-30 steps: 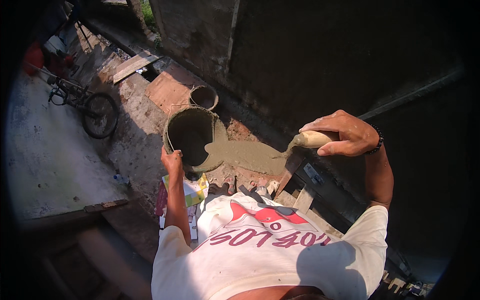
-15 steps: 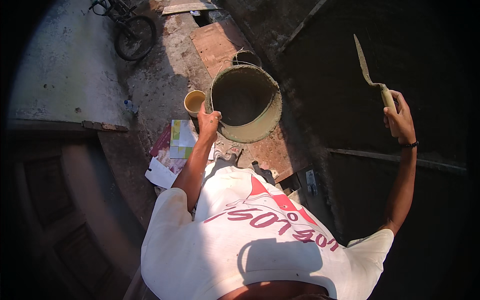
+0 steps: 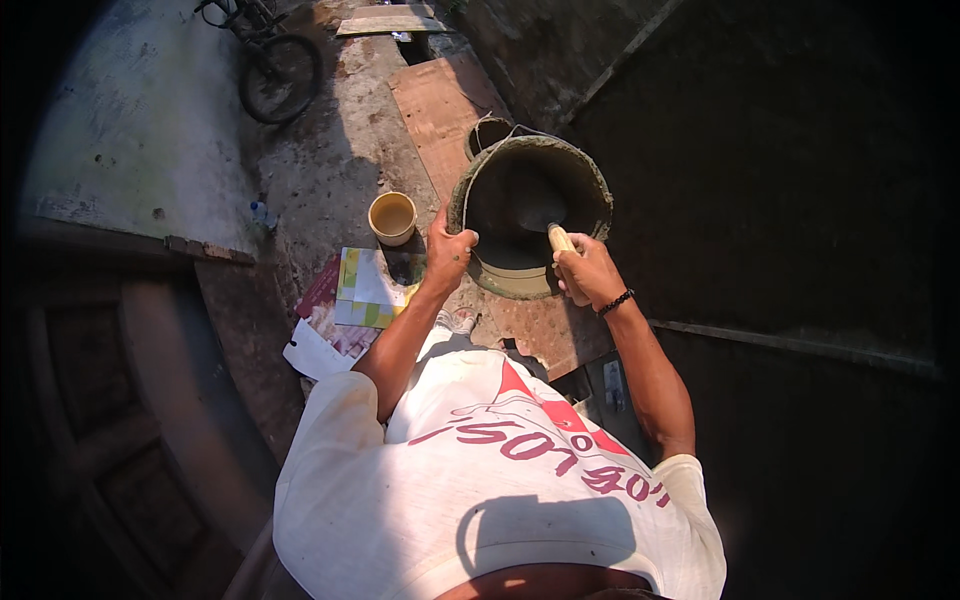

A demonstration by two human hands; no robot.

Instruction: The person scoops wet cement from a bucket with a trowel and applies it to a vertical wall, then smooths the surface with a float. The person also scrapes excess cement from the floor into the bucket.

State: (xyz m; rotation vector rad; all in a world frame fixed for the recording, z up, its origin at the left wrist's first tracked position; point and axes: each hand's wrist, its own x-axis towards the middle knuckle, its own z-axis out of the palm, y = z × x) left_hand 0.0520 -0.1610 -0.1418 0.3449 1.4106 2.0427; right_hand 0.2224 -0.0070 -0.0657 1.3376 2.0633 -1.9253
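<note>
My left hand grips the left side of a large mortar-crusted bucket held in front of me. In my right hand is a trowel with a light wooden handle; its blade reaches down inside the bucket, in shadow. Wet grey mortar coats the bucket's lip; how much lies inside is too dark to tell. A smaller dark bucket shows partly behind the large one. A cream cup stands left of my left hand.
A plywood sheet and boards lie on the rough ground. A bicycle leans by a pale wall. Cardboard sheets lie below the cup. A dark plastered wall fills the right; a wooden door is lower left.
The trowel, earlier out at the right with mortar flying from it, then raised upright, has come down into the bucket with my right hand. The bucket and left hand have shifted right.
</note>
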